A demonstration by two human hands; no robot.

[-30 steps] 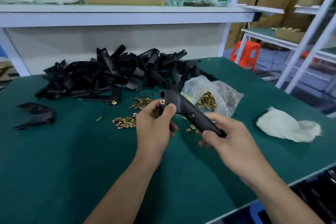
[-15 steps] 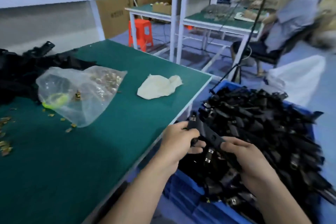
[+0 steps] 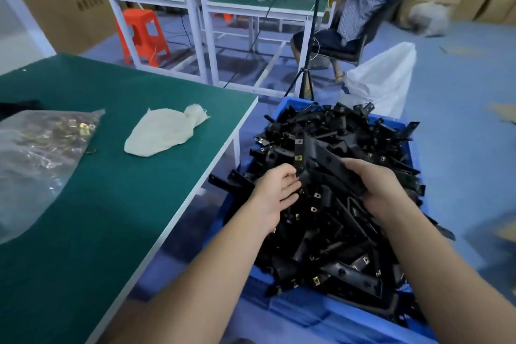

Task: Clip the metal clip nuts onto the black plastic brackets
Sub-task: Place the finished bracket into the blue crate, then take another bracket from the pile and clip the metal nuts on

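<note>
- Moving farther over blue bin than moments ago.
- Gripping black bracket in right hand, touching it with left hand, hold unclear.
- Showing brass clip nuts just above left hand.

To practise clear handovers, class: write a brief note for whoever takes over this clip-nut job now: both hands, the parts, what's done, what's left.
Right hand grips a black bracket over the blue crate; left hand is at its near end, grip unclear.
Done: this bracket carries clip nuts; the crate is heaped with clipped brackets.
Left: probably drop it in, then go back to the bag of clip nuts on the table.
</note>
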